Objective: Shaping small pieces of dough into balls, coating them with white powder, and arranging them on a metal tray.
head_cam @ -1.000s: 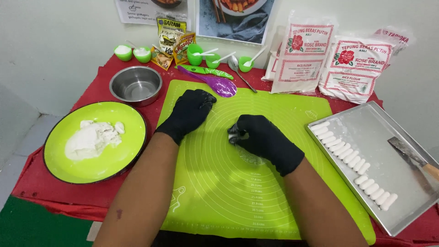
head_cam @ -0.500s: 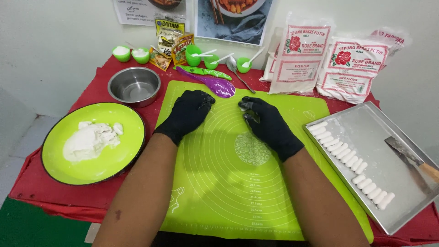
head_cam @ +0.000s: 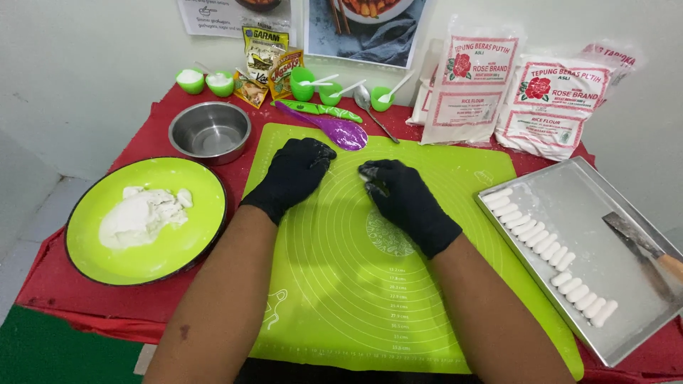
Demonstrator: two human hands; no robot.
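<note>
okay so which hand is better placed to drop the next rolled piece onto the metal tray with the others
Probably the right hand. It rests on the green mat on the side nearest the metal tray, where the row of white pieces lies. The left hand would have to cross over it.

The rolling mat [head_cam: 427, 284] looks like smooth, matt silicone. The steel bowl [head_cam: 210, 132] and the baking tray [head_cam: 605, 213] are brushed metal. Both gloves [head_cam: 295, 174] look like matt black rubber.

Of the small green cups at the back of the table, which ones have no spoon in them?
The two leftmost small green cups, beside the steel bowl; they hold white powder only. The three cups further right each hold a white spoon.
</note>
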